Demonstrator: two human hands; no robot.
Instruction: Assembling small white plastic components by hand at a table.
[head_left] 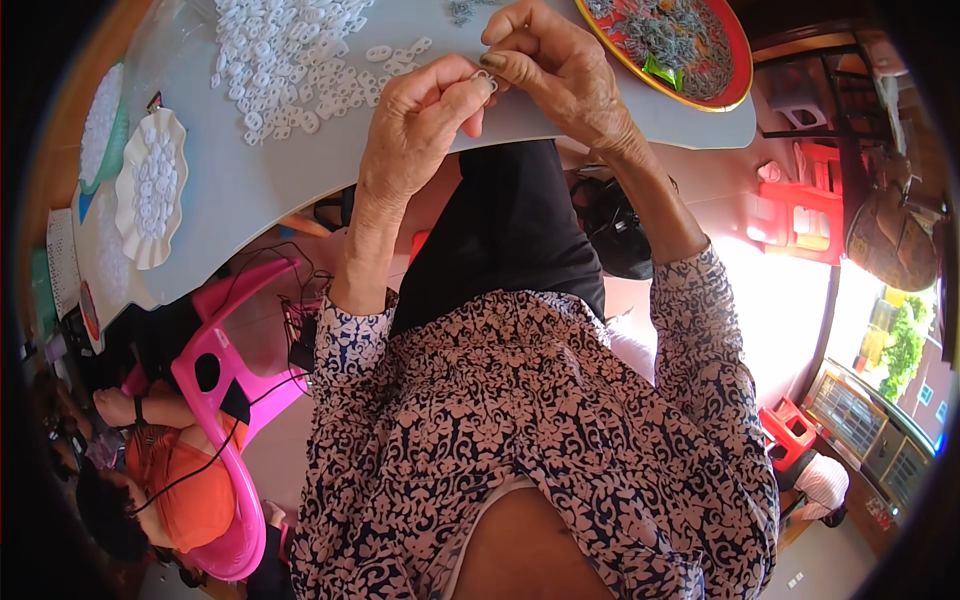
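Note:
Over the table's near edge, my left hand (425,115) pinches a small white plastic piece (487,82) with holes between thumb and fingers. My right hand (560,80) meets it from the right, thumb and forefinger closed at the top of that piece. Whatever the right fingertips grip is too small to make out. Beyond my left hand spreads a heap of similar white oval pieces (285,55). To the right of my right hand is a red tray with a gold rim (742,70), holding many small grey metal parts (672,40) and a bright green scrap (662,71).
A white scalloped dish (133,185) of white pieces and a green basket (112,150) stand at the table's left. A pink chair (225,400) with a seated person in orange (195,470) is at lower left. Red stools (815,215) stand to the right.

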